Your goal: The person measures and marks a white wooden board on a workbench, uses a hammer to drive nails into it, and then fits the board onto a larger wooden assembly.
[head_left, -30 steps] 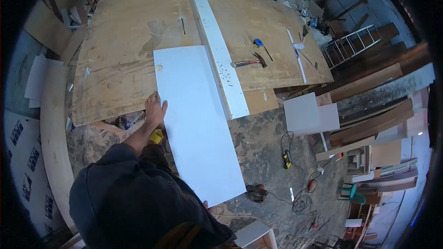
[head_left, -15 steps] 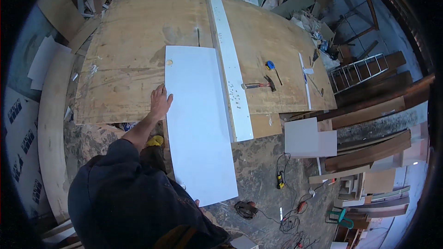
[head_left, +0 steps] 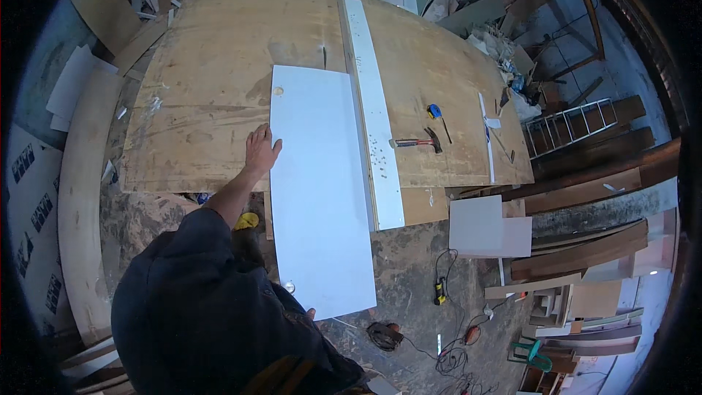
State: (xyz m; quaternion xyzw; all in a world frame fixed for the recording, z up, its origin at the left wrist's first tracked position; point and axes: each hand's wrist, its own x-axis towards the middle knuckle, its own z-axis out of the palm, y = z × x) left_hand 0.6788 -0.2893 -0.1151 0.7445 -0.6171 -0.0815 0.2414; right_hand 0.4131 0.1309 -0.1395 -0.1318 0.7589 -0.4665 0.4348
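Observation:
A long white panel (head_left: 322,190) lies with its far part on a wooden worktop (head_left: 227,36) and its near part reaching past the front edge toward me. It has a round cutout near its far left corner and a round fitting near the near left end. My left hand (head_left: 261,149) rests at the panel's left edge, fingers stretched forward and thumb over the surface. Only a fingertip of my right hand (head_left: 311,314) shows, touching the panel's near edge; my body hides the rest. Along the panel's right side runs a narrow white board (head_left: 376,113) with small bits scattered on it.
Right of the board lie a hammer (head_left: 417,143), a blue tape measure (head_left: 434,110) and a white strip (head_left: 486,135). Cables and a yellow-black tool (head_left: 439,291) litter the floor. Stacked boards (head_left: 578,249) and a ladder (head_left: 574,128) stand at the right.
The white panel has slid a little farther onto the worktop, alongside the narrow board. My left hand has moved forward with it. The view has shifted slightly.

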